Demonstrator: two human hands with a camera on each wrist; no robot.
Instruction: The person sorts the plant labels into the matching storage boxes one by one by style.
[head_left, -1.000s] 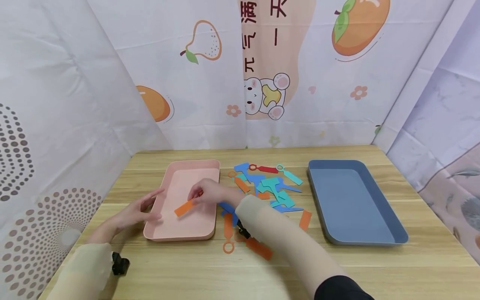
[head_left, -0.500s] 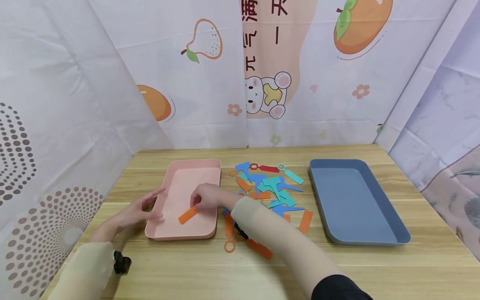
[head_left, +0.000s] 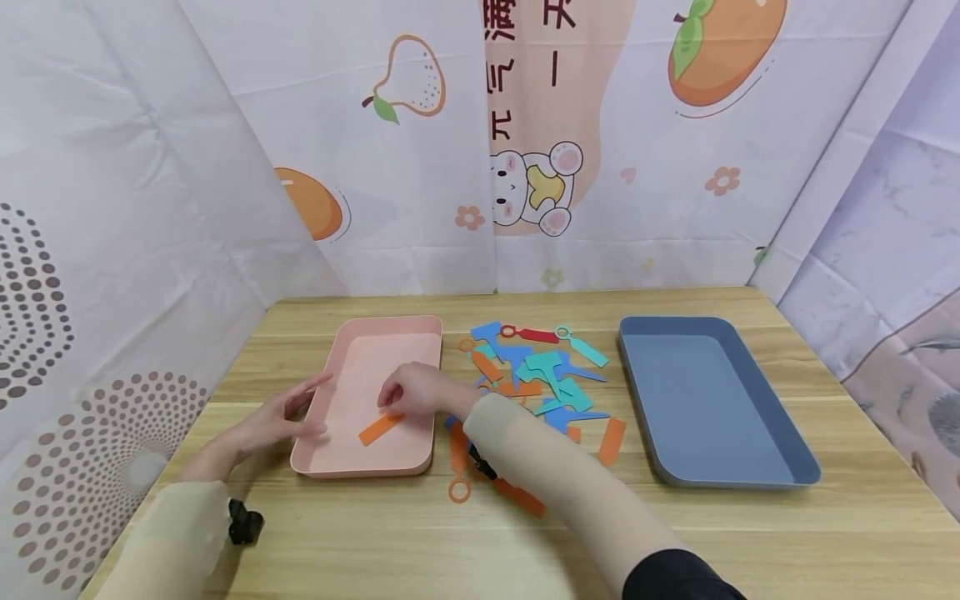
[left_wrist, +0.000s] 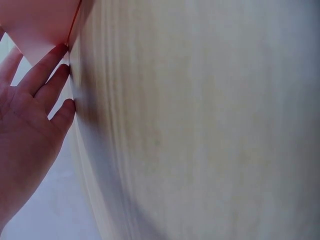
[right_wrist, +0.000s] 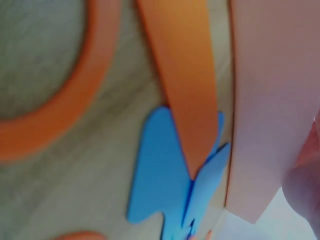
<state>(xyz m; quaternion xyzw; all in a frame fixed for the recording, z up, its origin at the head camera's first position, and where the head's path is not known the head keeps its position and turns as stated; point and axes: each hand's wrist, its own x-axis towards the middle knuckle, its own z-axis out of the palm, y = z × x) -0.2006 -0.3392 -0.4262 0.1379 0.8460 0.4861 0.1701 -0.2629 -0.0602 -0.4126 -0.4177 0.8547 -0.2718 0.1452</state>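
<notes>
In the head view an orange tag (head_left: 381, 429) lies flat on the floor of the pink tray (head_left: 371, 329). Just above its far end is my right hand (head_left: 411, 389), fingers loosely curled and seemingly off the tag; the fingertips are partly hidden. My left hand (head_left: 273, 423) rests at the tray's left side with fingers spread, and the left wrist view has its extended fingers (left_wrist: 52, 65) touching the tray's outer wall. Right of the pink tray lies a loose pile of tags, among them a red tag (head_left: 536, 336), a teal T-shaped tag (head_left: 545, 367) and a blue T-shaped tag (head_left: 487, 332).
A blue-grey tray (head_left: 705, 400) stands at the right of the wooden table (head_left: 360, 542). My right forearm crosses over part of the pile. A printed curtain (head_left: 420, 183) hangs behind the table. More orange tags (head_left: 612, 442) lie between the trays.
My right hand lowers the orange tag onto the tray floor, then draws slightly up from it, so more of the tag shows. My left hand keeps its place at the tray.
</notes>
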